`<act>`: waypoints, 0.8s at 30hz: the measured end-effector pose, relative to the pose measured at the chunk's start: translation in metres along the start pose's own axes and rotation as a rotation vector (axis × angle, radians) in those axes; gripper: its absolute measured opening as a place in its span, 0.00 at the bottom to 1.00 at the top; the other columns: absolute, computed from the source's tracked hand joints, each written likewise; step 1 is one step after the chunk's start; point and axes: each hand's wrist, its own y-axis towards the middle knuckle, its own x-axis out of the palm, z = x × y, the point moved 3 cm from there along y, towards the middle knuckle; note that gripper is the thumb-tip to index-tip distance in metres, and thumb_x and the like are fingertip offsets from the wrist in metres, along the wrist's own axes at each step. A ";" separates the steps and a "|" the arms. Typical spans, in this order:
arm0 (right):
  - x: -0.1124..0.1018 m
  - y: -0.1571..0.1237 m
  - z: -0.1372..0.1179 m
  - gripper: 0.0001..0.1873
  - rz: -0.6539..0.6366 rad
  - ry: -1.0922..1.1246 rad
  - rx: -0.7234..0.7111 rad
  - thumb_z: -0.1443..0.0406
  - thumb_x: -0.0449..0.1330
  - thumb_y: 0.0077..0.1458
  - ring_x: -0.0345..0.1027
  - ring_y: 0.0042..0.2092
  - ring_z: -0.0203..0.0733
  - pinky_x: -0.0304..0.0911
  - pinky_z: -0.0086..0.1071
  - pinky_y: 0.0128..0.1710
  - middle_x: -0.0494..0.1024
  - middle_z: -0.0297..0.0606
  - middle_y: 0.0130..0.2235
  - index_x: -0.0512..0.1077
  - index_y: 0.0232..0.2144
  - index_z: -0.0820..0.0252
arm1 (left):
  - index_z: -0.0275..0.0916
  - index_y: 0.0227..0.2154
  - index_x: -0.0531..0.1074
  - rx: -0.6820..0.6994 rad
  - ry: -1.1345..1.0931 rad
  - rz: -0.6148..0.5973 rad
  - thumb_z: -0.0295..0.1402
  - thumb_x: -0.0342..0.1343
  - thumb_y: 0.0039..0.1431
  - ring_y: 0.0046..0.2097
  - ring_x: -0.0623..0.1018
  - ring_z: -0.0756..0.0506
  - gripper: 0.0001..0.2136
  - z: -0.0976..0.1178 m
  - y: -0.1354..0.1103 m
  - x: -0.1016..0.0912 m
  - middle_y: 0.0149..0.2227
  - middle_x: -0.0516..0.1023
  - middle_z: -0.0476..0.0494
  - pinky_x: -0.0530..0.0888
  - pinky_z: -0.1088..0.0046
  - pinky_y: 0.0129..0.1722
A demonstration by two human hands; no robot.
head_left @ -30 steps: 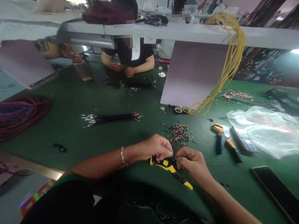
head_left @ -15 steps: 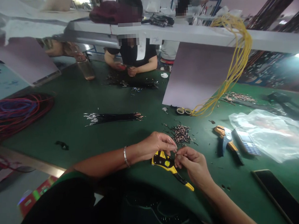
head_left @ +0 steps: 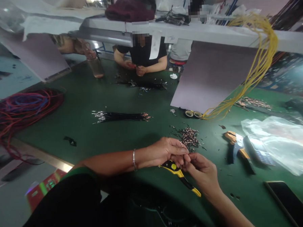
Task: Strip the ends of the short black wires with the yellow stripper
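My left hand (head_left: 170, 149) and my right hand (head_left: 202, 168) meet at the fingertips over the table, both closed in a pinch. Whatever small piece lies between the fingers is too tiny and covered to name. Under the hands lies a yellow-and-black hand tool (head_left: 178, 173), like a wire stripper, its head partly hidden by my left hand. Just beyond the fingers is a loose pile of small copper-and-dark pieces (head_left: 189, 137). Farther left a bundle of black wires (head_left: 121, 116) with silvery and coppery ends lies flat.
On the green table (head_left: 86, 137) lie an orange-and-blue hand tool (head_left: 235, 144), a calculator-like device (head_left: 260, 150), a plastic bag (head_left: 290, 143) and a phone (head_left: 288, 201). Yellow wires (head_left: 256, 74) hang from the shelf. Red and blue wire coils (head_left: 31, 103) sit left. A co-worker (head_left: 142, 56) sits opposite.
The whole view has shifted, so the table's things appear farther right. My hands have drawn closer together and now cover more of the yellow-and-black tool's head.
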 end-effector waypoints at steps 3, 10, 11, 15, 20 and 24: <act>0.002 0.001 0.000 0.11 -0.007 0.080 0.029 0.58 0.66 0.49 0.69 0.23 0.37 0.67 0.29 0.25 0.76 0.35 0.22 0.74 0.24 0.60 | 0.29 0.26 0.73 0.009 -0.003 0.020 0.35 0.71 0.43 0.24 0.74 0.54 0.15 0.002 -0.001 0.002 0.28 0.79 0.42 0.69 0.76 0.26; 0.002 0.001 0.002 0.13 0.001 0.202 0.084 0.57 0.69 0.45 0.68 0.22 0.35 0.67 0.28 0.24 0.76 0.34 0.22 0.74 0.25 0.60 | 0.30 0.27 0.73 0.022 -0.008 0.055 0.37 0.72 0.40 0.23 0.74 0.53 0.17 0.001 0.000 0.002 0.28 0.79 0.43 0.70 0.75 0.26; 0.002 0.001 0.001 0.13 0.002 0.203 0.088 0.57 0.69 0.44 0.67 0.22 0.35 0.67 0.28 0.24 0.76 0.34 0.22 0.74 0.24 0.60 | 0.30 0.27 0.73 0.022 -0.007 0.057 0.37 0.72 0.40 0.24 0.74 0.53 0.17 0.000 0.000 0.002 0.28 0.79 0.42 0.70 0.75 0.26; 0.003 0.002 -0.001 0.11 0.011 0.142 0.095 0.59 0.68 0.45 0.67 0.22 0.36 0.65 0.29 0.23 0.76 0.34 0.21 0.72 0.23 0.60 | 0.30 0.26 0.73 0.029 -0.016 0.049 0.36 0.71 0.41 0.24 0.75 0.53 0.16 0.000 0.000 0.002 0.28 0.79 0.43 0.72 0.74 0.28; 0.004 0.000 0.005 0.06 0.022 -0.065 0.053 0.64 0.62 0.46 0.68 0.23 0.38 0.65 0.30 0.25 0.77 0.35 0.21 0.71 0.22 0.59 | 0.31 0.23 0.71 -0.004 0.025 0.072 0.35 0.70 0.43 0.21 0.73 0.54 0.14 -0.005 0.002 0.000 0.24 0.78 0.44 0.68 0.77 0.22; 0.006 -0.001 0.007 0.03 0.058 -0.347 -0.087 0.66 0.58 0.43 0.66 0.22 0.37 0.62 0.30 0.25 0.74 0.33 0.20 0.69 0.20 0.58 | 0.33 0.20 0.67 -0.029 0.064 0.143 0.34 0.69 0.43 0.16 0.69 0.54 0.15 -0.011 0.005 -0.005 0.20 0.76 0.47 0.64 0.78 0.16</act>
